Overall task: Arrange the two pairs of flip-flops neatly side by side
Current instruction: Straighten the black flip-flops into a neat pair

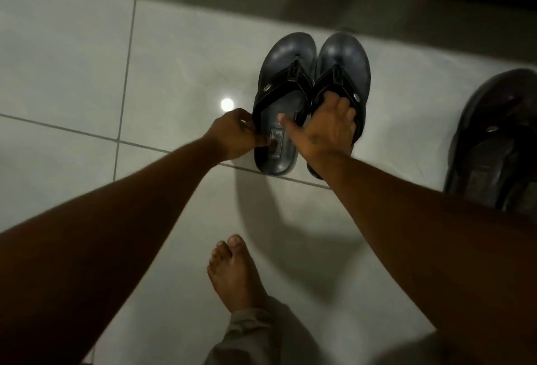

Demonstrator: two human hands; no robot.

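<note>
Two dark flip-flops lie side by side on the white tiled floor, toes pointing away from me. My left hand [235,135] pinches the left edge of the left flip-flop [286,74] near its heel. My right hand [325,129] rests on the right flip-flop [345,59], fingers under or around its strap, thumb stretched toward the left one. A darker flip-flop [499,138] of the other pair lies at the right edge; whether its partner is beside it I cannot tell, since my right forearm covers that area.
My bare foot [232,274] and a trouser cuff [255,335] stand on the tile below the hands. A grey step or wall base [261,1] runs along the top. A light reflection [227,104] shines on the floor left of the flip-flops.
</note>
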